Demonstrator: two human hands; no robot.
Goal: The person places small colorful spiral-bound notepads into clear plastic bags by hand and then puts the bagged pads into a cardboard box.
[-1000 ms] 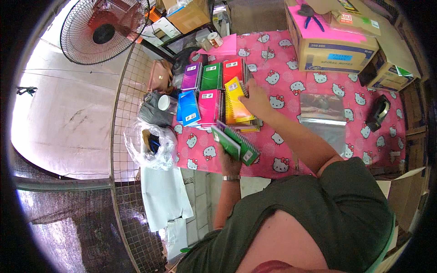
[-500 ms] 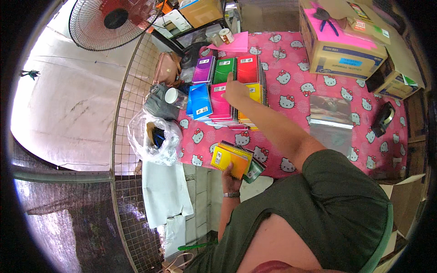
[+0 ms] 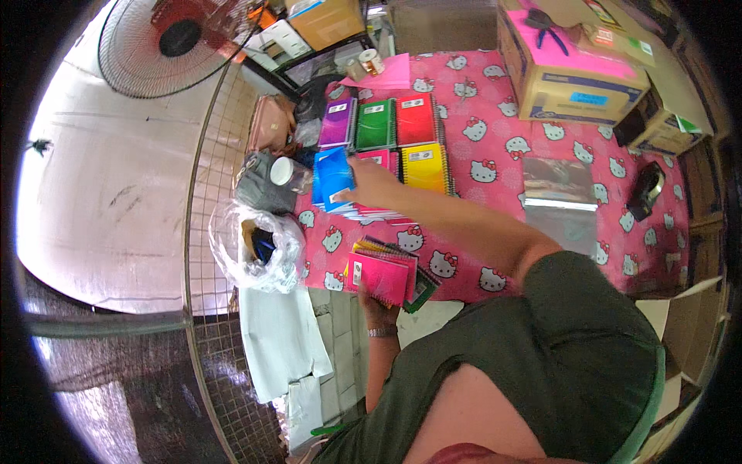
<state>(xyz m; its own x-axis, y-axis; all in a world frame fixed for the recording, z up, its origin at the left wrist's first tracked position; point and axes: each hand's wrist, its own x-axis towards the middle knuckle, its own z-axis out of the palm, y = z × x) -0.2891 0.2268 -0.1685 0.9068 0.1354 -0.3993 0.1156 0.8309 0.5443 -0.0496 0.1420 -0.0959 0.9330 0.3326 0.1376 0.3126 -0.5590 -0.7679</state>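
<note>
My left hand point(image 3: 377, 311) is closed on a small fanned stack of spiral notebooks at the table's near edge. A pink notebook point(image 3: 379, 277) tops that stack, with yellow and dark green ones point(image 3: 423, 291) showing beneath. Reaching across the table, my right hand point(image 3: 372, 182) grips the right edge of a blue notebook point(image 3: 334, 179) on the front left pile. My right hand and forearm partly cover the pink pile point(image 3: 377, 158) beside it. To the right stands a yellow pile point(image 3: 425, 166). Behind are purple point(image 3: 337, 122), green point(image 3: 376, 124) and red point(image 3: 416, 118) piles.
Clear plastic sleeves point(image 3: 560, 189) and a tape dispenser point(image 3: 648, 191) lie on the right. Cardboard boxes point(image 3: 576, 93) stand at the back right, with pliers point(image 3: 547, 29) on top. Left of the piles are a lidded jar point(image 3: 290, 173) and a plastic bag point(image 3: 259, 247).
My right hand has moved left from the pink pile to the blue one. A pink notebook now lies on top of the yellow one in my left hand.
</note>
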